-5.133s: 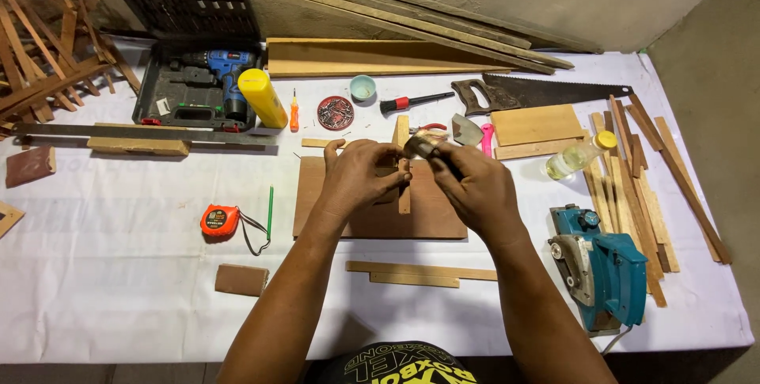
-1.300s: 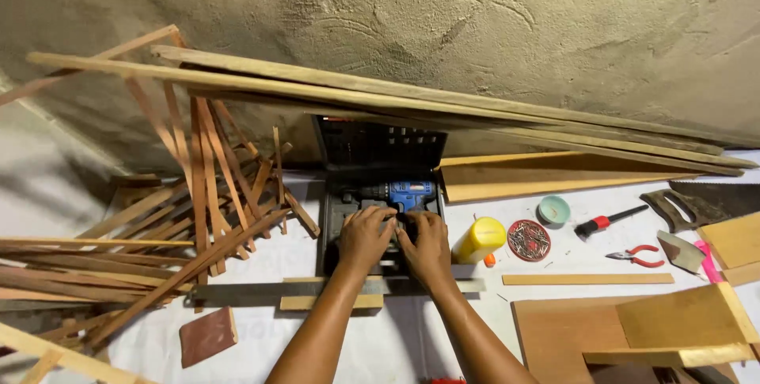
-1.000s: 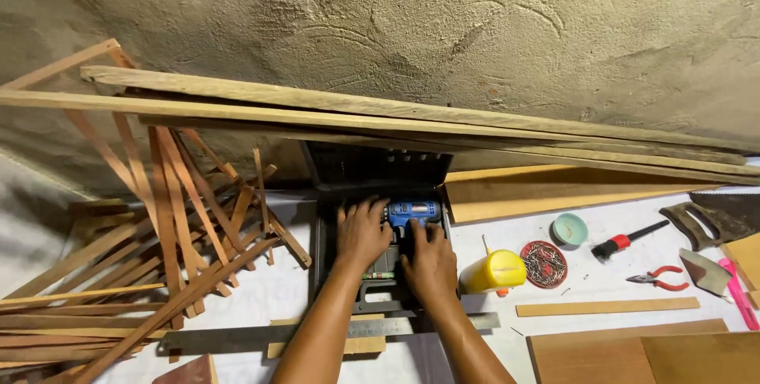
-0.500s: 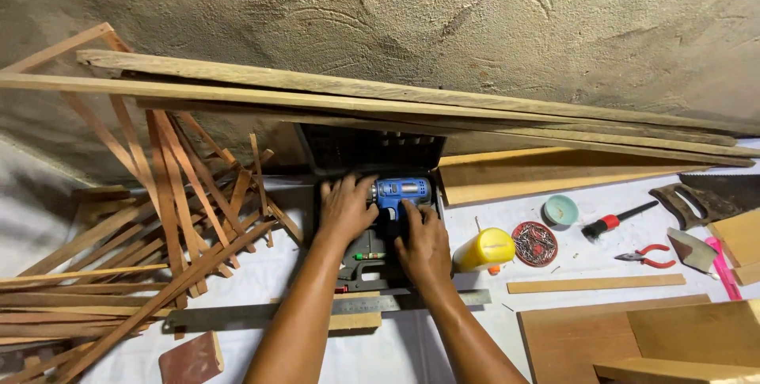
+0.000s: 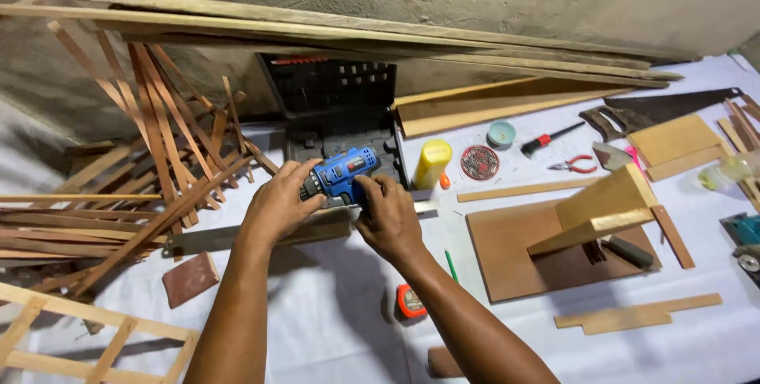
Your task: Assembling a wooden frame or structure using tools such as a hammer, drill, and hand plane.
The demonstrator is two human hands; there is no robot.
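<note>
A blue cordless drill (image 5: 346, 170) hangs just above the open black tool case (image 5: 336, 107), held between both hands. My left hand (image 5: 279, 203) wraps its front end on the left. My right hand (image 5: 389, 218) grips its body and handle from the right. A yellow glue bottle (image 5: 432, 164) stands right beside the case.
Thin wooden slats (image 5: 150, 162) pile up at the left, with long planks (image 5: 332, 32) against the wall. At the right lie a brown board (image 5: 507, 253) bearing a wooden wedge piece (image 5: 606, 206), a handsaw (image 5: 657, 107), pliers (image 5: 574, 165), a screwdriver (image 5: 542, 140) and a tape measure (image 5: 409, 302).
Both hands have lifted the blue drill out of the tool case and drawn it toward me. The view has shifted right, showing more of the board and tools.
</note>
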